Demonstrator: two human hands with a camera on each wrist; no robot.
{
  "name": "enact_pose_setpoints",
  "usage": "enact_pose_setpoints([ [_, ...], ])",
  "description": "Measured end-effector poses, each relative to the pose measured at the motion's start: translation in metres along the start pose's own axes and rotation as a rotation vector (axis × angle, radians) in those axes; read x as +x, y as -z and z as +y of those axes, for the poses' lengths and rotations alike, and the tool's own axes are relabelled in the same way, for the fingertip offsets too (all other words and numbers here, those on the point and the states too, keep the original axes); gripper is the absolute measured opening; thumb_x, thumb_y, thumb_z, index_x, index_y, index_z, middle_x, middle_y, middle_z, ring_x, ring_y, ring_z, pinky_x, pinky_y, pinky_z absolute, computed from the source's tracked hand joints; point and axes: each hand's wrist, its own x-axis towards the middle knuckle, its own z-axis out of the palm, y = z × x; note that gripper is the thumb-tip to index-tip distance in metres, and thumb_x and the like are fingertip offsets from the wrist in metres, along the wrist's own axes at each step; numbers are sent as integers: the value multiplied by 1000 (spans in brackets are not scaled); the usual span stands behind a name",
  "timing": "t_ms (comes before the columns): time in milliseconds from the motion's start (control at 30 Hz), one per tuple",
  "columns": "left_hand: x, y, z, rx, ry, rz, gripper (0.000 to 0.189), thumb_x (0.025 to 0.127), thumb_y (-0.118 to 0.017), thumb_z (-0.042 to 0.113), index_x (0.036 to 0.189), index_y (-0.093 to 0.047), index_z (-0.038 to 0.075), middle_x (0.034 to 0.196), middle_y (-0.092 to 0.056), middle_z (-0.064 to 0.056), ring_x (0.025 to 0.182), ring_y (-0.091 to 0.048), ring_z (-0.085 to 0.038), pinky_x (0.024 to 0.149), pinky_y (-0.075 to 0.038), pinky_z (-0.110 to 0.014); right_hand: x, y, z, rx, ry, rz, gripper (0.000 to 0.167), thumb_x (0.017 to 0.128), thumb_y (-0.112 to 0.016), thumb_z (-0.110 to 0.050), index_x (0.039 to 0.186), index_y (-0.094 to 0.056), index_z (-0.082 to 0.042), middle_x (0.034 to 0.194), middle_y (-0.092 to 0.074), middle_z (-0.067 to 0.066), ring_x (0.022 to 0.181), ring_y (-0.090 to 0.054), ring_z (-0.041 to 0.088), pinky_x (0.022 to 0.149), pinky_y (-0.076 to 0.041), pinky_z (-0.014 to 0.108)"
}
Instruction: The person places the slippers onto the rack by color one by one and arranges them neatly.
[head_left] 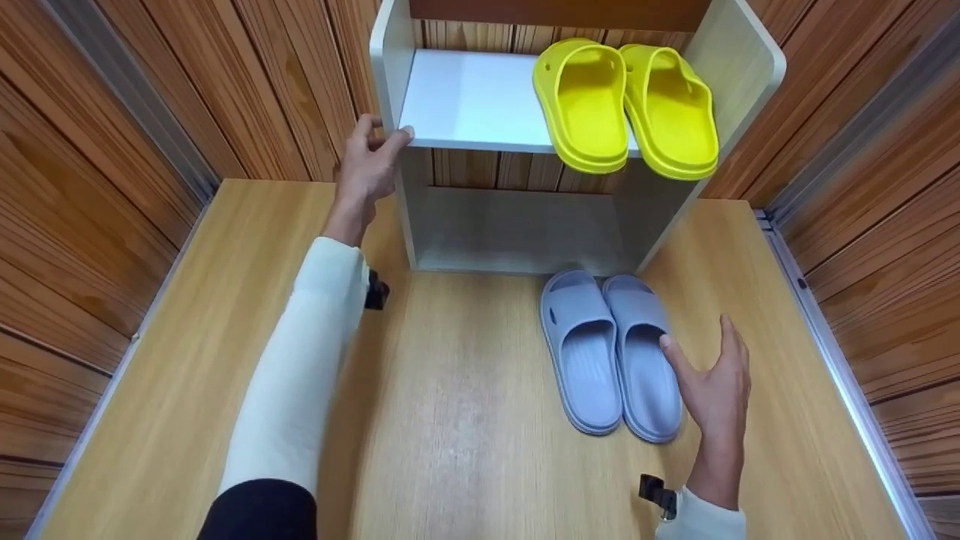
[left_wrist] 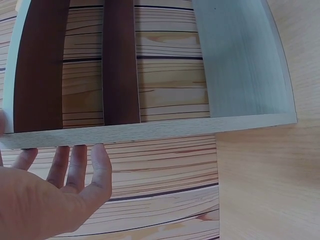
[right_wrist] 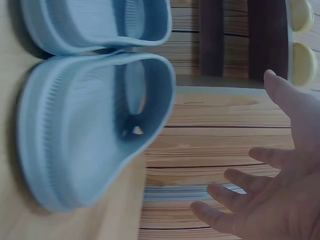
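Note:
A small shoe rack (head_left: 480,97) with pale side panels stands against the back wall. My left hand (head_left: 367,165) holds its left side panel (left_wrist: 165,129), thumb at the front edge of the upper shelf and fingers against the panel's outer face. A pair of yellow clogs (head_left: 592,112) sits on the right half of that shelf, heels jutting past the front edge. On the floor before the rack lies a pair of grey slippers (head_left: 581,360), side by side. My right hand (head_left: 716,386) hovers at their right with fingers spread, holding nothing; the slippers (right_wrist: 90,135) appear close by in the right wrist view.
Wood-patterned panels (head_left: 885,225) wall in the floor (head_left: 457,420) on the left, right and back. A metal track (head_left: 832,375) runs along the right side. The rack has a lower shelf (head_left: 517,232) close to the floor.

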Motion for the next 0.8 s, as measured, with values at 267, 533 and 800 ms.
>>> enact_pose_setpoints([
  [267, 2, 0, 3, -20, -4, 2, 42, 100, -63, 40, 134, -49, 20, 107, -51, -4, 75, -45, -13, 58, -37, -23, -1, -9, 14, 10, -74, -47, 102, 91, -73, -48, 163, -12, -10, 165, -12, 25, 149, -16, 46, 113, -20, 67],
  [533, 2, 3, 3, -11, 23, 7, 45, 100, -62, 42, 137, -47, 21, 113, -51, -5, 78, -46, -14, 61, -39, -24, -13, -20, 29, 12, -153, -170, 111, 87, -78, -48, 163, -7, -7, 164, -11, 28, 145, -23, 52, 111, -28, 64],
  [800, 0, 0, 1, 25, 28, 6, 48, 100, -61, 44, 139, -46, 20, 128, -51, -6, 105, -49, -19, 84, -48, -36, -24, -26, 45, -11, -201, -298, 114, 87, -80, -40, 161, -2, -2, 162, -12, 32, 146, -20, 50, 113, -25, 62],
])
